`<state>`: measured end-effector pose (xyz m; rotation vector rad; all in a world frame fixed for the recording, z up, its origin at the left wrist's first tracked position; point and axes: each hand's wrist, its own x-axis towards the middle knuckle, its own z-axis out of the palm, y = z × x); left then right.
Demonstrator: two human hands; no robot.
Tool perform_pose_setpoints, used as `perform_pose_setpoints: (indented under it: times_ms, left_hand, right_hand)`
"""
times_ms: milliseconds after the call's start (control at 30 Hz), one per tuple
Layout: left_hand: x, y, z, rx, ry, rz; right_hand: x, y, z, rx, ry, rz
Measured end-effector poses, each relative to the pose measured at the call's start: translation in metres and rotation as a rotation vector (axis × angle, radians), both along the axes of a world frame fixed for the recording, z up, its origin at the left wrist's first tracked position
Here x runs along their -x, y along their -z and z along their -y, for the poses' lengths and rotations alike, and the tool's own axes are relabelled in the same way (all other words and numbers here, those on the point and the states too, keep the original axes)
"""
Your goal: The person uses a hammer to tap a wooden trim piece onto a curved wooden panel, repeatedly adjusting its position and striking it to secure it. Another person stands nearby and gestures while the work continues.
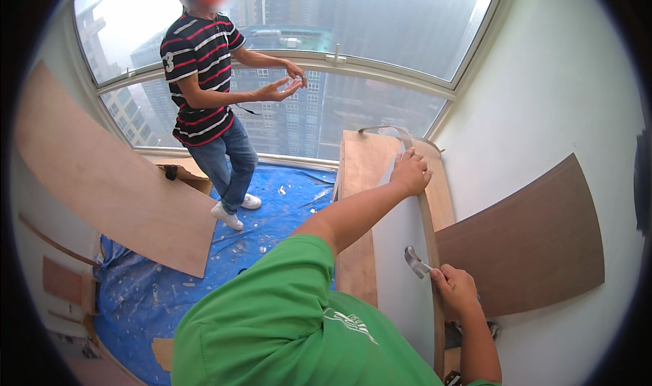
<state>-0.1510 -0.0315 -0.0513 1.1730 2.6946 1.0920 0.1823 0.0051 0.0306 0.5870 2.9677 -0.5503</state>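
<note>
A long panel with a white face (401, 250) and a wood-coloured edge lies in front of me on a plywood surface (356, 277). At its far end my left hand (411, 172) is closed, fingers pinching a thin, curled edging strip (384, 130) that bends away toward the window. My right hand (455, 287) is closed around the handle of a claw hammer (415, 262). The hammer's metal head is over the white face, near the panel's right edge. My right palm hides most of the handle.
Another person (204, 80) stands at the far left by the window, hands raised in front. A plywood sheet (122, 189) leans at left; a dark brown board (530, 243) leans against the right wall. Blue sheeting (272, 216) with scattered scraps covers the floor.
</note>
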Motion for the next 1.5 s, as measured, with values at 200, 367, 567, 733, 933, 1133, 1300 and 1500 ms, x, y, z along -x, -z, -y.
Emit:
perform_pose_setpoints:
  times_ms: [200,367,567,733,933,1133,1300,1500]
  left_hand:
    - [-0.001,0.001,0.002,-0.066,0.046,0.008]
    - [-0.032,-0.008,0.018,-0.267,0.092,-0.124]
    - [-0.094,-0.014,0.097,-0.745,0.643,0.246]
    - [-0.138,-0.009,0.128,-0.636,0.712,0.069]
    - [-0.138,0.001,0.114,-0.489,0.700,0.030]
    - [-0.145,0.026,0.103,-0.502,0.530,-0.004]
    - [-0.153,0.026,0.107,-0.582,0.447,-0.001]
    - [-0.154,0.018,0.112,-0.555,0.411,-0.009]
  right_hand:
    - [0.009,0.005,-0.004,-0.126,0.016,0.057]
    - [0.008,0.010,-0.003,-0.206,-0.035,-0.010]
    - [0.006,0.007,-0.004,-0.166,0.023,0.051]
    - [0.005,0.010,-0.011,-0.155,0.019,0.020]
    - [0.009,0.019,-0.010,-0.041,0.021,-0.030]
    - [0.020,0.028,-0.006,0.053,0.066,-0.005]
    - [0.023,0.031,-0.011,0.080,0.023,0.007]
    - [0.018,0.031,-0.019,0.216,-0.044,-0.108]
